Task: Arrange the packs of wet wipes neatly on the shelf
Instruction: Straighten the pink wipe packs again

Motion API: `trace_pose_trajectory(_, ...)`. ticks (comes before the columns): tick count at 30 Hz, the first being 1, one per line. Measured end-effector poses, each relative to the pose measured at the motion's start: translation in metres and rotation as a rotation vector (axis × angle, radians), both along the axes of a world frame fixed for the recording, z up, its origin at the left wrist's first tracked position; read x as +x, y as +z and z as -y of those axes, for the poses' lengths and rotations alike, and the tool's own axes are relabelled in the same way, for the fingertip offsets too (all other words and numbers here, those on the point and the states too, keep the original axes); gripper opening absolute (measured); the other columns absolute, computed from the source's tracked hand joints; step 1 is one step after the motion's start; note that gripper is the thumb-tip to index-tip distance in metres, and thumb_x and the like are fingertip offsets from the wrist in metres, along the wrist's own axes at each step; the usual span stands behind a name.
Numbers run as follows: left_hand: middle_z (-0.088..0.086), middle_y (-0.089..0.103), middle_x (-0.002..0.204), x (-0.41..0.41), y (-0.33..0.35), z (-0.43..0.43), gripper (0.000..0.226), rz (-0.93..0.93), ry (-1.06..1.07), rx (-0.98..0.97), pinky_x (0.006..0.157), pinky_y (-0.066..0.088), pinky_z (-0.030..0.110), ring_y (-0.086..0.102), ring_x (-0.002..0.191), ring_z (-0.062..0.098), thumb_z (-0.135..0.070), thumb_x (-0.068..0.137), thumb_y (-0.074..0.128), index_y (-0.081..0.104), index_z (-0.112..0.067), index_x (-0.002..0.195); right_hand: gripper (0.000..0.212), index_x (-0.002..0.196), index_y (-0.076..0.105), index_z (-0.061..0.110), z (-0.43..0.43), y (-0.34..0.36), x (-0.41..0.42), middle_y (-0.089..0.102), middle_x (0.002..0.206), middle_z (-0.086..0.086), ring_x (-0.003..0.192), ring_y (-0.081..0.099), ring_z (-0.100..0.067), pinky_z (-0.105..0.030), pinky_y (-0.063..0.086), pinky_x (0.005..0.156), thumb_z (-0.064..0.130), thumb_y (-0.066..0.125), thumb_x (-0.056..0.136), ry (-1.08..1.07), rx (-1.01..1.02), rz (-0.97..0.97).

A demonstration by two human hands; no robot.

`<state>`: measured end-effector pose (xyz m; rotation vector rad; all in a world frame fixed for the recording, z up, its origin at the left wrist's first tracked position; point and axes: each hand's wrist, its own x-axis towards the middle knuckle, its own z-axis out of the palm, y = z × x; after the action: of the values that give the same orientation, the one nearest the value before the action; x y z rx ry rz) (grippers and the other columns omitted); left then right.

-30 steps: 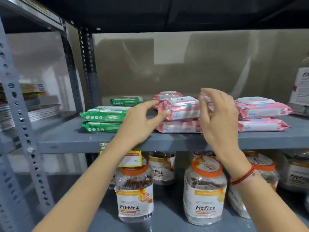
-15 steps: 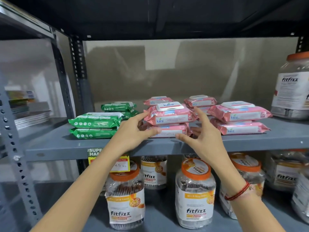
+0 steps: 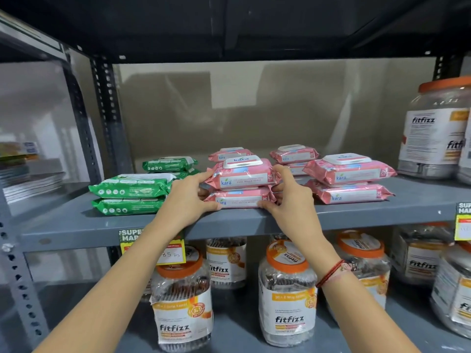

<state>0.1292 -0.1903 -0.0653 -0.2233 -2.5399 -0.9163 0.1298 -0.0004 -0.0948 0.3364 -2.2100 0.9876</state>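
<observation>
A stack of two pink wet wipe packs (image 3: 242, 184) sits at the front middle of the grey shelf (image 3: 229, 220). My left hand (image 3: 188, 197) clasps its left end and my right hand (image 3: 290, 197) clasps its right end, thumbs on the lower pack's front. Another pink stack of two (image 3: 349, 182) lies to the right, and more pink packs (image 3: 293, 155) lie behind. Two stacked green packs (image 3: 130, 194) lie to the left, with more green packs (image 3: 169, 165) behind them.
Large Fitfizz jars (image 3: 433, 133) stand at the right end of the same shelf. More orange-lidded jars (image 3: 288, 294) fill the shelf below. A yellow price tag (image 3: 170, 253) hangs from the shelf edge. A perforated upright (image 3: 107, 113) bounds the bay on the left.
Both hands have closed in on the ends of the front middle pink stack; the right hand dropped from above it to its right side. The view shifted left.
</observation>
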Motion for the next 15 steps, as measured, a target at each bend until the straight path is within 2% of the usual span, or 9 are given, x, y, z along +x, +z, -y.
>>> trace_pose_trajectory(4,0.008,0.067,0.119,0.003,0.003,-0.001,0.086,0.007,0.033,-0.024,0.098,0.046,0.043,0.064,0.104,0.020,-0.023,0.067,0.079,0.035,-0.026,0.140,0.063,0.135,0.038,0.020,0.001,0.004,0.001,0.064,0.125,-0.002,0.115,0.061,-0.020,-0.033,0.047,0.098,0.016,0.071,0.081,0.040,-0.011,0.000)
trace_pose_trajectory(8,0.005,0.051,0.138,0.020,0.014,-0.011,0.085,-0.011,0.076,-0.196,0.100,0.037,0.035,0.048,0.124,0.026,-0.030,0.074,0.073,0.026,-0.026,0.144,0.067,0.138,0.033,0.021,-0.005,0.005,0.012,0.058,0.131,-0.001,0.122,0.054,-0.018,-0.030,0.043,0.101,0.017,0.070,0.082,0.053,0.009,0.001)
trace_pose_trajectory(11,0.005,0.042,0.144,0.033,0.021,-0.031,0.078,-0.227,0.119,-0.244,0.104,0.033,0.038,0.039,0.131,0.024,-0.032,0.079,0.067,0.025,-0.024,0.144,0.065,0.138,0.034,0.024,-0.025,0.008,0.023,0.059,0.128,-0.002,0.117,0.056,-0.017,-0.030,0.046,0.096,0.017,0.068,0.083,-0.012,0.016,-0.063)
trace_pose_trajectory(13,0.006,0.044,0.142,0.035,0.025,-0.050,0.065,-0.437,0.077,-0.222,0.107,0.030,0.035,0.040,0.130,0.022,-0.029,0.081,0.065,0.037,-0.022,0.140,0.055,0.133,0.043,0.022,-0.046,0.015,0.029,0.062,0.122,-0.002,0.109,0.059,-0.016,-0.026,0.046,0.091,0.014,0.067,0.083,-0.076,0.006,-0.143)
trace_pose_trajectory(15,0.006,0.049,0.138,0.034,0.028,-0.074,0.052,-0.550,-0.027,-0.181,0.108,0.028,0.028,0.043,0.128,0.021,-0.024,0.082,0.064,0.049,-0.019,0.131,0.041,0.122,0.054,0.015,-0.072,0.022,0.029,0.065,0.115,-0.004,0.105,0.060,-0.019,-0.023,0.043,0.087,0.011,0.066,0.083,-0.181,-0.012,-0.260)
